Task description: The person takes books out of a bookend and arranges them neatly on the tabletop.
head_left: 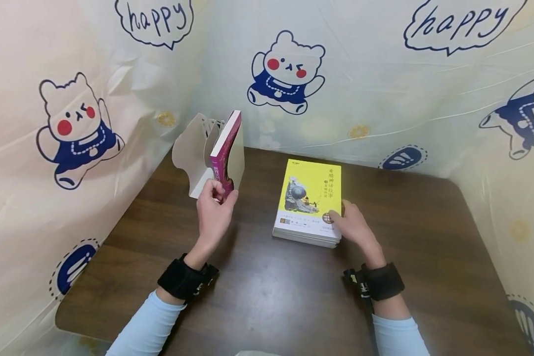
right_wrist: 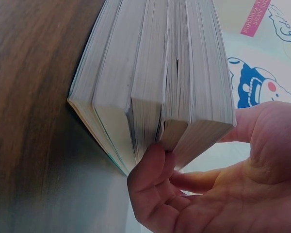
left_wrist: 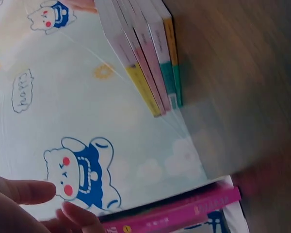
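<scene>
My left hand [head_left: 215,210] is at the spine of a magenta book [head_left: 222,160], which stands in a white book rack [head_left: 191,153], leaning slightly. In the left wrist view the thumb is apart from the spine and the other fingers lie at its near end. A stack of books topped by a yellow-covered book [head_left: 313,190] lies flat to the right. My right hand [head_left: 358,225] grips its right edge, thumb on the cover. In the right wrist view the curled fingers [right_wrist: 150,170] press against the page edges of the upper books; how many they hold is unclear.
The brown wooden table [head_left: 267,291] has rounded corners. A printed curtain [head_left: 360,94] with cartoon bears hangs behind it and along both sides. The rack's left side panel [head_left: 189,148] and its divider stand beside the magenta book.
</scene>
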Demonstrator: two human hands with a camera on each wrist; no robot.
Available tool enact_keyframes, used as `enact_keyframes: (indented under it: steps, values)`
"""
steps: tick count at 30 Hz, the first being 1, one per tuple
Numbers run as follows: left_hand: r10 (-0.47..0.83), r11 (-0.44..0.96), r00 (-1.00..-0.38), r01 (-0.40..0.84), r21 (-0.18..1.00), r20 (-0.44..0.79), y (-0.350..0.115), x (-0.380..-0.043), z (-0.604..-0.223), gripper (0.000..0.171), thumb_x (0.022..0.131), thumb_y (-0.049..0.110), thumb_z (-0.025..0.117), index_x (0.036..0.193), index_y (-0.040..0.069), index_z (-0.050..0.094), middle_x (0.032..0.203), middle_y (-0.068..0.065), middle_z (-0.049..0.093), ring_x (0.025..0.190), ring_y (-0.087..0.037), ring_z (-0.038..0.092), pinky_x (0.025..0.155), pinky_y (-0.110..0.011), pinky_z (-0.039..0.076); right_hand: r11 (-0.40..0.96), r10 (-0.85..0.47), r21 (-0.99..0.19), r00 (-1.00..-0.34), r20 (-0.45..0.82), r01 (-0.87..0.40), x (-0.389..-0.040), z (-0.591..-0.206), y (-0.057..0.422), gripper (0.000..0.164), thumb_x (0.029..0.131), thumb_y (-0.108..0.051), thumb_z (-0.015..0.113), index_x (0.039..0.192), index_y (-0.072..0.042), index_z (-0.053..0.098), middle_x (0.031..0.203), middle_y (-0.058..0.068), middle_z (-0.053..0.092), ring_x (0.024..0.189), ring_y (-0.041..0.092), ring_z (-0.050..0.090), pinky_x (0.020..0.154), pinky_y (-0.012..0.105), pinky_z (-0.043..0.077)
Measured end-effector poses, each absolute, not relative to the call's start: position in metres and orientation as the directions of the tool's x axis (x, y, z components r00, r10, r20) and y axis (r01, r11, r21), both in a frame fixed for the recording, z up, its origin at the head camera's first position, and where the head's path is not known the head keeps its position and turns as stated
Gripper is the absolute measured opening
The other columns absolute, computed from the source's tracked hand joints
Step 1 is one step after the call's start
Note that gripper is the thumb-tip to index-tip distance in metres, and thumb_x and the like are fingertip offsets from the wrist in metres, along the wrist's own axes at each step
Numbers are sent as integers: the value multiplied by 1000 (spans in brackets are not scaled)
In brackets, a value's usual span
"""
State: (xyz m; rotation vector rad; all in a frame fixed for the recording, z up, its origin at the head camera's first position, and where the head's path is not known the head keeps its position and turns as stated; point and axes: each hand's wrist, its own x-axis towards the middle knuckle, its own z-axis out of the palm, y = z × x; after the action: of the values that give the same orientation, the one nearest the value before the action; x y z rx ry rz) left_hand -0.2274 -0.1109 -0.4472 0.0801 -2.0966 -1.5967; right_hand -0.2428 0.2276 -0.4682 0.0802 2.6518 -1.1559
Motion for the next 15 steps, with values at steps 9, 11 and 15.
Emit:
enact_keyframes:
  steps: [9, 11, 15]
  values:
    - [-392, 336, -856, 208, 919, 338, -124, -244, -452, 44, 90, 9, 79, 117, 0, 46, 107, -16, 50, 97, -26, 49, 79, -36, 40, 689, -52, -712, -970, -236, 136, -245, -469, 228, 58, 108, -24, 48, 154, 11, 37, 137, 30, 55, 121, 41, 53, 109, 59, 41]
    - [-358, 342, -868, 220, 914, 343, -126, -248, -454, 50, 90, 9, 79, 127, -1, 46, 120, -18, 49, 109, -30, 50, 86, -41, 47, 690, -52, -710, -970, -237, 137, -245, -470, 228, 57, 108, -23, 48, 153, 11, 38, 136, 30, 55, 121, 40, 54, 109, 58, 42]
    - [-277, 358, -907, 209, 910, 317, -130, -253, -454, 59, 93, 10, 76, 141, -1, 45, 134, -23, 50, 123, -37, 52, 95, -52, 54, 693, -52, -708, -970, -237, 136, -244, -470, 229, 58, 108, -24, 47, 153, 11, 37, 136, 31, 54, 121, 40, 52, 110, 59, 41]
